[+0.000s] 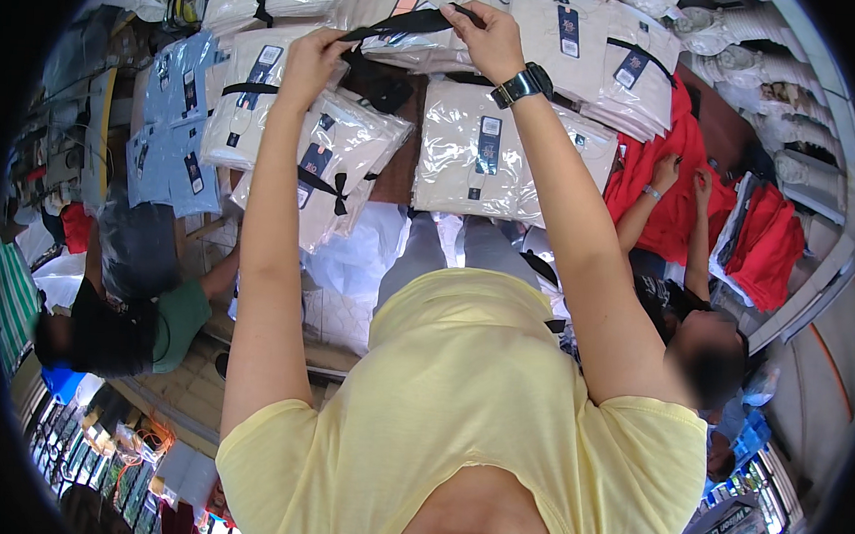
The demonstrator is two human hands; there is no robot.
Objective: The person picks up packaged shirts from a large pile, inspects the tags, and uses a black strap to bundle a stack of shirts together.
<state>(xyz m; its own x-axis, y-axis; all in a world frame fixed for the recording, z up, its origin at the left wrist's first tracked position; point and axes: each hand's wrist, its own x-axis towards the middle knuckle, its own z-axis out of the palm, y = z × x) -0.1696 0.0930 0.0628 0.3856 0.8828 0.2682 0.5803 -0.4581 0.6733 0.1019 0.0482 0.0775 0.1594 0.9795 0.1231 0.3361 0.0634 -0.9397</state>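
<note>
A black cloth strip [405,24] is stretched between my two hands, above stacks of folded cream garments in clear plastic. My left hand [312,66] pinches one end of it. My right hand [493,41], with a black watch on the wrist, grips the other end, higher and to the right. Below the hands lies an untied stack of cream garments [457,125] with a dark blue tag. To its left, a tilted bundle [361,140] has a black strip knotted around it. Another tied bundle [637,47] sits at the right.
Light blue packaged garments [173,94] lie at the left. On the right, a co-worker's hands [665,172] rest at red cloth [654,205]. Another person in green shorts [182,318] is at the lower left. Clear plastic [347,263] hangs below the table's near edge.
</note>
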